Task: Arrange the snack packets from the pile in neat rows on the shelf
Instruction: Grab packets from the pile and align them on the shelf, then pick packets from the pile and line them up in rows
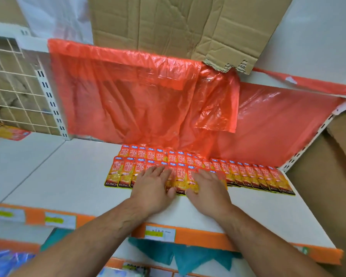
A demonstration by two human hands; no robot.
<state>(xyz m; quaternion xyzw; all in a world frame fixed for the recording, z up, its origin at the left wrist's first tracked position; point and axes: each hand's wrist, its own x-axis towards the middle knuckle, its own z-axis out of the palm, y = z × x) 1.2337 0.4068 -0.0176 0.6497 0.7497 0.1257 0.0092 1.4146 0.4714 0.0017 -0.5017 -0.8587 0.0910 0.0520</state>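
Several orange and yellow snack packets (254,174) lie in overlapping rows on the white shelf (72,176), a back row (158,152) against the rear and a front row stretching left to right. My left hand (153,183) lies flat with straight fingers on the packets at the middle of the front row. My right hand (208,184) lies flat beside it, fingers spread over neighbouring packets. A few packets (183,179) show between the two hands. Neither hand grips anything.
A red plastic sheet (128,92) hangs over the shelf's back wall, with flattened cardboard (168,27) above it. The shelf's orange front edge (198,236) carries price labels. A wire grid (12,80) stands at the left. A brown box (332,176) is at the right.
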